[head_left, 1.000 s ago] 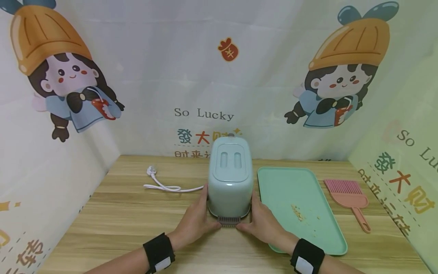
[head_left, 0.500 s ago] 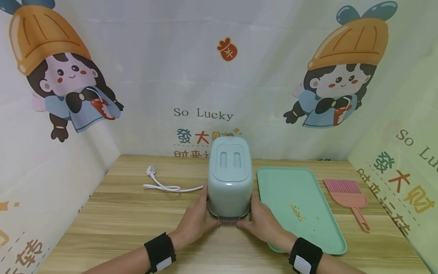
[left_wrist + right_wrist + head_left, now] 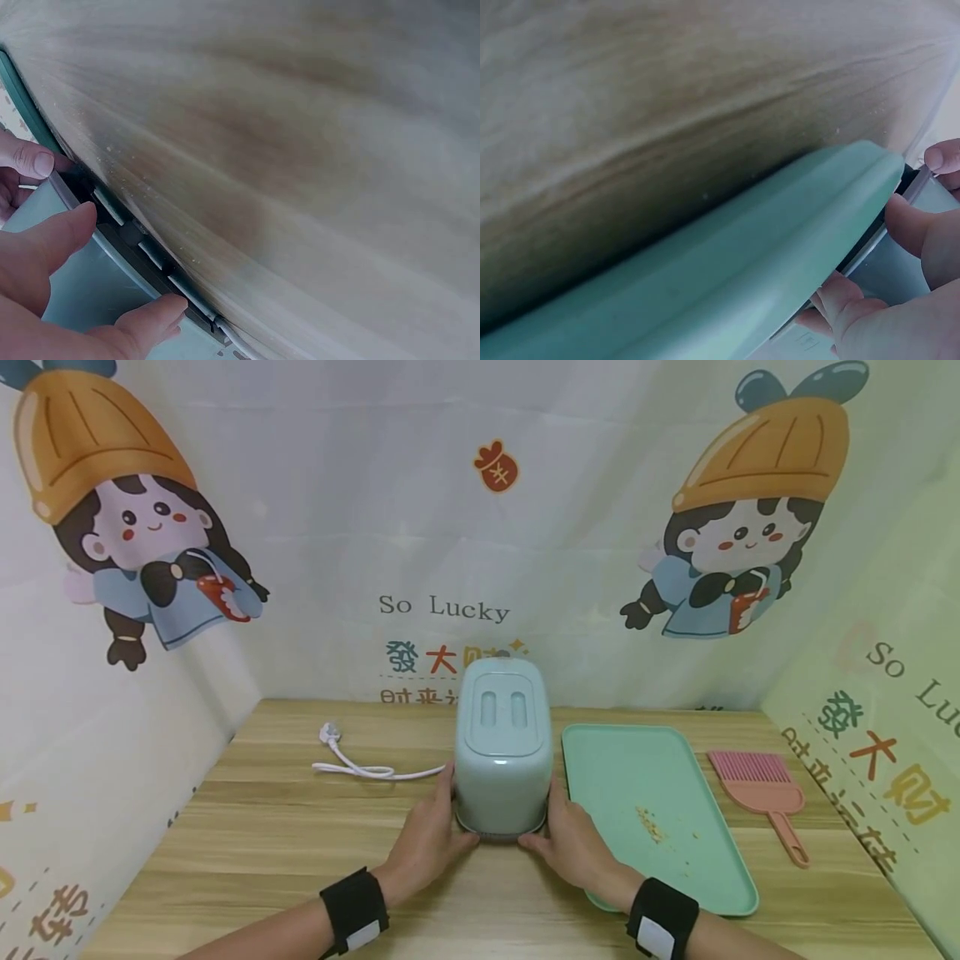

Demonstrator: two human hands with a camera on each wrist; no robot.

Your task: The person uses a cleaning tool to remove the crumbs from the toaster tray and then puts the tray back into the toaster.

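A pale blue-green toaster [image 3: 501, 785] stands on the table, its lid showing two long recesses. My left hand [image 3: 422, 837] holds its left side near the base, fingers along the wall and thumb at the front bottom edge. On the other side, my right hand [image 3: 583, 845] holds it the same way. Between the thumbs, only a thin dark strip of the crumb tray [image 3: 498, 837] shows under the front. In the left wrist view, fingers press around the toaster's wall [image 3: 94, 289] and dark base. The fingers' far ends are hidden behind the body in the head view.
A green tray [image 3: 615, 760] with scattered crumbs [image 3: 650, 827] lies close to the right forearm, partly beneath it. Further right is a pink brush nested in a small dustpan [image 3: 765, 797]. A white power cord [image 3: 375, 772] with a plug runs left of the toaster.
The ridged front of the crumb tray, which stuck out between the thumbs, has slid inward under the toaster. Both thumbs moved slightly forward with it; the toaster has stayed in place.
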